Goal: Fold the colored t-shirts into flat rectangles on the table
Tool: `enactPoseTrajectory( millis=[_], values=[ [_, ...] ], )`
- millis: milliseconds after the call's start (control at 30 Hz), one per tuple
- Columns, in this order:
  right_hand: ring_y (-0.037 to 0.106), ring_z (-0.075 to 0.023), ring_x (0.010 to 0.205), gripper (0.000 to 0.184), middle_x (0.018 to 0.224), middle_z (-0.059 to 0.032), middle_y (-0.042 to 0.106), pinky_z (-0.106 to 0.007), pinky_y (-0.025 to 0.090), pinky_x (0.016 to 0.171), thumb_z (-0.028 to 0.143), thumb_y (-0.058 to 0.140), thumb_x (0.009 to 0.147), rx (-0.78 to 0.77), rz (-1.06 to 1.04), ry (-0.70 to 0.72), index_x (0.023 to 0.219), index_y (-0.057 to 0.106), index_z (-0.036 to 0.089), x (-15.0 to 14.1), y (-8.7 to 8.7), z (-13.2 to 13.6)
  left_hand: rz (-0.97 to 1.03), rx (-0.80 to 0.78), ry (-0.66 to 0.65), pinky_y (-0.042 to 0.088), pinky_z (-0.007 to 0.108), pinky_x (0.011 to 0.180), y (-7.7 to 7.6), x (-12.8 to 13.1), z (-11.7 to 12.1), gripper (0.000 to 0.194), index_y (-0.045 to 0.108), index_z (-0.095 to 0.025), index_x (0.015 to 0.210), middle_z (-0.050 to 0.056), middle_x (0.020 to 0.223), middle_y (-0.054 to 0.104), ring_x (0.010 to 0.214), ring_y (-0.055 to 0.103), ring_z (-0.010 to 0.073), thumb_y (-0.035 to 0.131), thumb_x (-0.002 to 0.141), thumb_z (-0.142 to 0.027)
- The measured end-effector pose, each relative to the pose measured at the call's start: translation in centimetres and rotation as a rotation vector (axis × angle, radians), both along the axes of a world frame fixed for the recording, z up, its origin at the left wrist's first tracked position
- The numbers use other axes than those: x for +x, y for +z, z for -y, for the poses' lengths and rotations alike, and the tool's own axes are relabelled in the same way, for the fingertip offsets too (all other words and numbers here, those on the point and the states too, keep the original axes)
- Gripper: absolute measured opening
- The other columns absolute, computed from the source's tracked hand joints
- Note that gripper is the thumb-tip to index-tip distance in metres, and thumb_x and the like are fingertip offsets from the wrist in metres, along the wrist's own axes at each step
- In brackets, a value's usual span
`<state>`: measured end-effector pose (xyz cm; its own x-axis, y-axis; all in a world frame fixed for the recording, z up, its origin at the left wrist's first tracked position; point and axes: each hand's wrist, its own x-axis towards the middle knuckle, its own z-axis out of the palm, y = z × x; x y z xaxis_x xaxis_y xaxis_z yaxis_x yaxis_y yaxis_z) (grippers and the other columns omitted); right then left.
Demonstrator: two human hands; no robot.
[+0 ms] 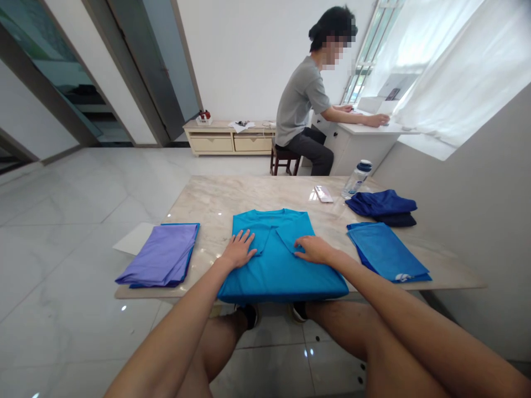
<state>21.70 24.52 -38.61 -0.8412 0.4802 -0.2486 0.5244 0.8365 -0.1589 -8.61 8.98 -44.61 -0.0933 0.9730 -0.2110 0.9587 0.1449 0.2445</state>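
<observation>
A bright blue T-shirt (265, 276) lies on the table in front of me, its sides and sleeves folded inward and its collar at the far end. Its lower end reaches the near table edge. My left hand (239, 250) rests flat on the shirt's left side, fingers spread. On the right, my right hand (314, 249) touches the folded sleeve with its fingers curved and somewhat apart; nothing shows gripped in it.
Folded purple cloth (161, 254) lies left on the marble-patterned table (249, 190). To the right are folded blue cloth (388, 251), dark blue clothing (381, 205), a water bottle (357, 179) and a phone (323, 194). A person (305, 102) sits at a white desk beyond.
</observation>
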Motion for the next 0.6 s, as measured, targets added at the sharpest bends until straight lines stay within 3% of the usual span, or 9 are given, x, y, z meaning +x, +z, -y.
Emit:
enactPoseTrajectory(
  millis=[100, 233, 333, 400, 500, 600],
  values=[
    [0.070, -0.0340, 0.133, 0.035, 0.143, -0.0165, 0.075, -0.035, 0.051, 0.108, 0.031, 0.066, 0.107, -0.008, -0.066, -0.123, 0.137, 0.077, 0.018, -0.1, -0.4, -2.1, 0.078, 0.112, 0.089, 0.031, 0.057, 0.135, 0.6, -0.5, -0.6, 0.060, 0.057, -0.022, 0.161, 0.015, 0.178, 0.045, 0.166, 0.038, 0.0401, 0.062, 0.106, -0.046],
    [0.071, -0.0309, 0.130, 0.034, 0.141, -0.0188, 0.075, -0.033, 0.051, 0.108, 0.021, 0.067, 0.103, -0.014, -0.175, -0.466, 0.135, 0.076, 0.014, -0.6, -1.0, -7.2, 0.225, 0.292, 0.483, 0.045, 0.046, 0.123, 1.5, -3.4, -3.1, 0.045, 0.064, -0.017, 0.144, 0.020, 0.158, 0.062, 0.148, 0.058, 0.0339, 0.067, 0.100, -0.028],
    [0.074, -0.0302, 0.120, 0.038, 0.131, -0.0206, 0.078, -0.032, 0.055, 0.099, 0.025, 0.069, 0.103, -0.020, -0.183, -0.632, 0.137, 0.072, 0.010, -1.3, -2.1, -11.2, 0.262, 0.272, 0.660, 0.053, 0.046, 0.109, 1.5, -6.8, -5.7, 0.045, 0.063, -0.011, 0.139, 0.025, 0.140, 0.071, 0.132, 0.068, 0.0360, 0.068, 0.099, -0.030],
    [0.076, -0.0297, 0.112, 0.038, 0.119, -0.0185, 0.081, -0.031, 0.057, 0.092, 0.032, 0.073, 0.102, -0.041, -0.177, -0.724, 0.133, 0.073, 0.010, -2.0, -3.1, -13.3, 0.315, 0.218, 0.714, 0.057, 0.042, 0.094, 1.1, -8.8, -7.4, 0.041, 0.069, -0.011, 0.126, 0.020, 0.116, 0.079, 0.114, 0.074, 0.0359, 0.075, 0.094, -0.036],
    [0.078, -0.0276, 0.092, 0.033, 0.095, -0.0121, 0.080, -0.030, 0.059, 0.078, 0.042, 0.080, 0.098, -0.111, -0.150, -0.789, 0.110, 0.079, 0.012, -3.2, -4.7, -15.8, 0.436, 0.129, 0.684, 0.054, 0.034, 0.076, 0.0, -11.1, -9.4, 0.034, 0.077, -0.017, 0.094, 0.007, 0.083, 0.078, 0.089, 0.075, 0.0296, 0.088, 0.077, -0.044],
    [0.071, -0.0218, 0.067, 0.034, 0.071, -0.0054, 0.071, -0.030, 0.057, 0.062, 0.045, 0.089, 0.090, -0.266, -0.141, -0.816, 0.085, 0.075, 0.014, -4.0, -5.4, -18.1, 0.531, 0.076, 0.607, 0.048, 0.029, 0.069, -0.7, -12.5, -11.2, 0.038, 0.076, -0.021, 0.073, -0.001, 0.069, 0.074, 0.079, 0.070, 0.0236, 0.097, 0.057, -0.048]
  ],
)
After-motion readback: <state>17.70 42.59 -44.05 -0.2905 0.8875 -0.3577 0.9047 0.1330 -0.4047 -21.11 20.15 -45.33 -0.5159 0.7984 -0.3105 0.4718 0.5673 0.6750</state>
